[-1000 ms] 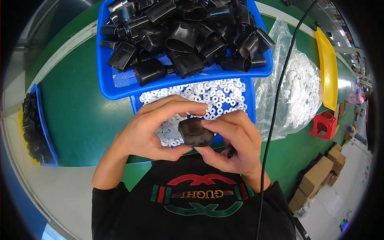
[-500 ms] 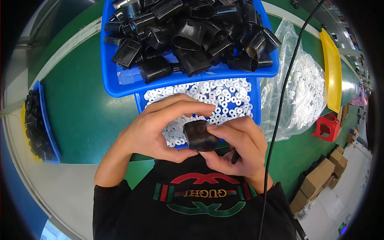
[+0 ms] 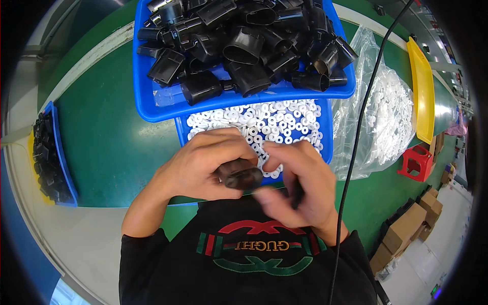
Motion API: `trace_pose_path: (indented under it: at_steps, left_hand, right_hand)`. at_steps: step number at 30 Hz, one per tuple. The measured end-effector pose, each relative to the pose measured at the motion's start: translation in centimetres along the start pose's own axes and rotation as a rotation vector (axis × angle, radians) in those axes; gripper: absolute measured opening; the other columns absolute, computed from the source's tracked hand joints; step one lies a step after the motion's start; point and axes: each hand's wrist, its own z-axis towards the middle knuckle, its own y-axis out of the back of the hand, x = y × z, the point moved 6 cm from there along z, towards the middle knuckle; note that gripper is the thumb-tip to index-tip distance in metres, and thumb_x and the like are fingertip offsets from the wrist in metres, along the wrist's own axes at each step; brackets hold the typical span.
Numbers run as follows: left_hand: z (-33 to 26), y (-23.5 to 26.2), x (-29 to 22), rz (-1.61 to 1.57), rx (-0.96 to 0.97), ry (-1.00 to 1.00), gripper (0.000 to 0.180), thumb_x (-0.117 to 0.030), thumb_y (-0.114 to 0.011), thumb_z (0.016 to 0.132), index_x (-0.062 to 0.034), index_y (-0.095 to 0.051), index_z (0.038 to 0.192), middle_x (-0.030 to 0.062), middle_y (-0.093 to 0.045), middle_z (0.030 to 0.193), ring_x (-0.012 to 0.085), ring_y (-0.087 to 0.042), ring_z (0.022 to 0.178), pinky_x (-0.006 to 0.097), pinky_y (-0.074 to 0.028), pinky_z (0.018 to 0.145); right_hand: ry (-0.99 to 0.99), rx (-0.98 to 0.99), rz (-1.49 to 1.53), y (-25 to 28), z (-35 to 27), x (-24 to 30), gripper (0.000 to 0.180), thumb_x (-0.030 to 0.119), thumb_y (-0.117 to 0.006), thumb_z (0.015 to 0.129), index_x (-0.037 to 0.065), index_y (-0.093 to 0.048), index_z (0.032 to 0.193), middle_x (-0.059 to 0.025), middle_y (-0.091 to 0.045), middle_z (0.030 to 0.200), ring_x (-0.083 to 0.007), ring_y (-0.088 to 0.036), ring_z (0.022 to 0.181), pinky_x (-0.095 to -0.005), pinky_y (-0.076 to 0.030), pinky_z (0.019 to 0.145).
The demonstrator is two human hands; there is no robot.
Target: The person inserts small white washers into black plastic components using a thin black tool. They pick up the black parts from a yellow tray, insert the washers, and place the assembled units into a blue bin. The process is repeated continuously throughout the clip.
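Observation:
My left hand (image 3: 201, 165) is closed around a black plastic housing (image 3: 239, 175), and its rounded end faces my right hand. Thumb and index finger of my right hand (image 3: 305, 185) are spread beside the housing, apart from it and smeared by motion. A small black rod-like piece (image 3: 295, 194) shows as a dark blur between the curled fingers and palm of that hand. Behind both hands lies a blue tray (image 3: 325, 134) of white ring washers (image 3: 279, 122), partly hidden by them. Overlapping its far side, a larger blue bin (image 3: 162, 113) holds a heap of black plastic housings (image 3: 244, 46).
A clear plastic bag (image 3: 376, 117) of white pieces lies to the right, with a black cable (image 3: 360, 114) hanging in front. Another blue tray (image 3: 62, 157) with black parts stands far left. Beyond are a yellow tray (image 3: 422, 91), a red stool (image 3: 417, 162) and cardboard boxes (image 3: 404, 229).
My right thumb and fingers have let go of the housing and moved slightly away. My left fingers have closed around it, and it has shifted a little left and tilted.

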Motion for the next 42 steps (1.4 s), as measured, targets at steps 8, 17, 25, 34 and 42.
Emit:
trace_pose_path:
  at_steps: [8,17,25,34,42]
  left_hand:
    - [0.2,0.3,-1.4,0.159,-0.169,-0.007,0.022,-0.002,-0.078,0.062,-0.0035,-0.059,0.073,0.0046,-0.058,0.066,0.0197,-0.053,0.055,0.029,-0.04,0.051]
    - [0.1,0.3,-1.6,0.244,-0.18,-0.058,0.036,-0.006,-0.081,0.05,-0.0037,-0.06,0.078,0.0073,-0.056,0.065,0.025,-0.054,0.055,0.033,-0.042,0.05]
    - [0.0,0.4,-1.8,0.216,-0.153,-0.067,0.036,-0.015,-0.083,0.053,-0.0035,-0.06,0.079,0.0084,-0.056,0.066,0.0272,-0.055,0.057,0.034,-0.043,0.052]
    - [-0.1,0.1,-2.2,0.277,-0.153,-0.068,0.036,-0.015,-0.083,0.055,-0.002,-0.06,0.079,0.0098,-0.056,0.068,0.0285,-0.056,0.059,0.036,-0.045,0.053]
    - [0.1,1.8,-2.2,0.255,-0.224,-0.056,0.035,-0.008,-0.081,0.049,-0.0031,-0.06,0.076,0.0081,-0.053,0.064,0.0246,-0.054,0.053,0.033,-0.042,0.048]
  right_hand:
    - [0.413,-0.03,0.828,3.1,1.8,2.9,0.012,-0.001,-0.062,0.081,0.007,-0.055,0.076,-0.0051,-0.058,0.066,-0.0174,-0.052,0.053,-0.025,-0.04,0.047]
    - [0.355,0.115,0.906,-0.3,2.4,2.0,0.02,-0.013,-0.06,0.069,0.006,-0.052,0.068,-0.0054,-0.056,0.064,-0.0155,-0.043,0.051,-0.0269,-0.029,0.04]
    - [0.315,0.015,0.902,-1.2,2.5,2.4,0.014,-0.009,-0.054,0.063,0.003,-0.048,0.058,-0.0064,-0.045,0.059,-0.0174,-0.04,0.047,-0.0293,-0.026,0.042]
    - [0.431,0.008,0.794,-2.2,1.8,1.9,0.012,-0.002,-0.054,0.066,0.004,-0.046,0.059,-0.0074,-0.047,0.06,-0.0159,-0.039,0.047,-0.028,-0.028,0.04]
    - [0.433,-0.048,0.625,-0.8,2.1,2.9,0.008,-0.001,-0.058,0.064,0.003,-0.051,0.065,-0.0079,-0.047,0.063,-0.0196,-0.043,0.05,-0.0305,-0.033,0.042]
